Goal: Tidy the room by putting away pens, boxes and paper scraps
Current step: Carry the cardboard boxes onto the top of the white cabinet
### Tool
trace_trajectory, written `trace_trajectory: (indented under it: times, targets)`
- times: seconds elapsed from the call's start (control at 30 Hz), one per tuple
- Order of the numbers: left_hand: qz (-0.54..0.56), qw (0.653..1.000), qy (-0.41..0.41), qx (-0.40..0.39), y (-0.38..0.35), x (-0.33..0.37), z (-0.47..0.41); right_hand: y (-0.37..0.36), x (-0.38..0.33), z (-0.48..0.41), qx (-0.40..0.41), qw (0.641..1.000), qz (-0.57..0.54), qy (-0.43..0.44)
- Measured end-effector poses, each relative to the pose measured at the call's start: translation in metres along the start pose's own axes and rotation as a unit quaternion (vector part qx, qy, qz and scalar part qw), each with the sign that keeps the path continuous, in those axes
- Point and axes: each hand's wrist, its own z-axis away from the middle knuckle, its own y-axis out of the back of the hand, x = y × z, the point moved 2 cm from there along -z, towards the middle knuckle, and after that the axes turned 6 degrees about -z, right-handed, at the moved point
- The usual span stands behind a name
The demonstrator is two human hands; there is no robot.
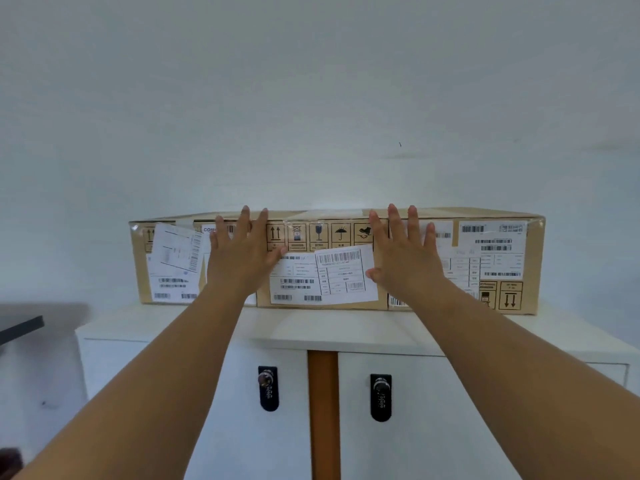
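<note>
A long, flat brown cardboard box (426, 299) lies on top of a white cabinet (311, 329), against the wall. Its front face carries several white shipping labels and printed handling symbols. My left hand (242, 254) lies flat against the left part of the front face, fingers spread and pointing up. My right hand (403, 252) is pressed flat on the front face right of centre, fingers apart too. Neither hand grips anything. No pens or paper scraps are in view.
The cabinet has two white doors, each with a black combination lock (268, 388) (381, 396), and an orange strip (323, 410) between them. A dark tabletop edge (20, 329) juts in at the left. A plain white wall (311, 98) rises behind the box.
</note>
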Motion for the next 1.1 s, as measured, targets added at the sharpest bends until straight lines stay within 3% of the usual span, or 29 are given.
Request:
trace_trajectory:
  times: [0.4,0.7,1.1]
  targets:
    - [-0.14,0.99,0.019,0.019,0.067,-0.081,0.085,0.031,-0.104,0.008,-0.046,0.981,-0.119,0.146]
    - [-0.253,0.958,0.129,-0.023,0.143,-0.186,0.164,0.036,-0.231,0.021,-0.08,0.945,-0.215,0.234]
    - [-0.338,0.908,0.231,-0.094,0.219,-0.252,0.252,0.058,-0.363,0.051,-0.097,0.879,-0.318,0.341]
